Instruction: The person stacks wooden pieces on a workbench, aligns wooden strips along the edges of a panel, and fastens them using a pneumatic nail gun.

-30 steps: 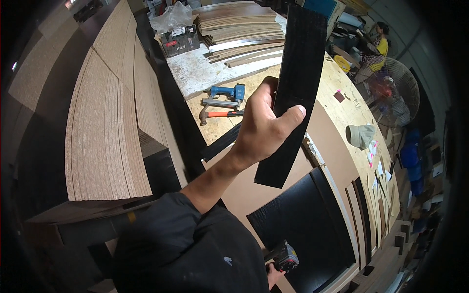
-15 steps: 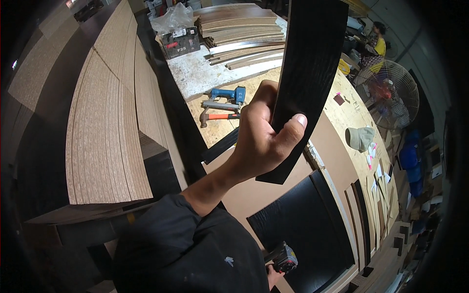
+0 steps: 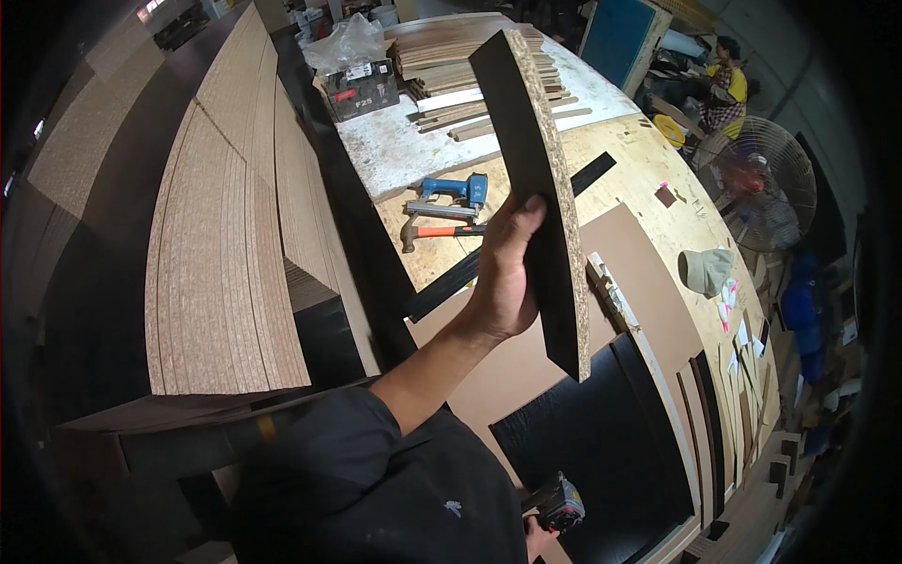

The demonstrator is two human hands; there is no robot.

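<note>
My left hand [image 3: 510,268] is raised over the bench, closed round a black-faced particleboard strip [image 3: 526,155]. The strip stands nearly upright, its raw speckled edge showing along the right side, with the thumb on the black face and the other fingers hidden behind. Low in the view, my right hand [image 3: 540,542] grips a dark power tool [image 3: 563,508], and its exact kind cannot be made out. That tool is over a large black panel [image 3: 601,442], beside a brown board [image 3: 470,352]. Whether the tool touches the panel is unclear.
A blue staple gun [image 3: 456,191] and an orange-handled hammer [image 3: 442,231] lie behind my left hand. Tall stacked boards [image 3: 216,282] line the left. Farther back are a box [image 3: 362,91] and piled strips [image 3: 451,66]. At right are a cap [image 3: 707,271], a fan [image 3: 756,183] and a seated person [image 3: 728,85].
My left hand has turned the strip, so its raw edge now shows where the broad black face did. The strip's top has swung left. My right hand still holds the tool.
</note>
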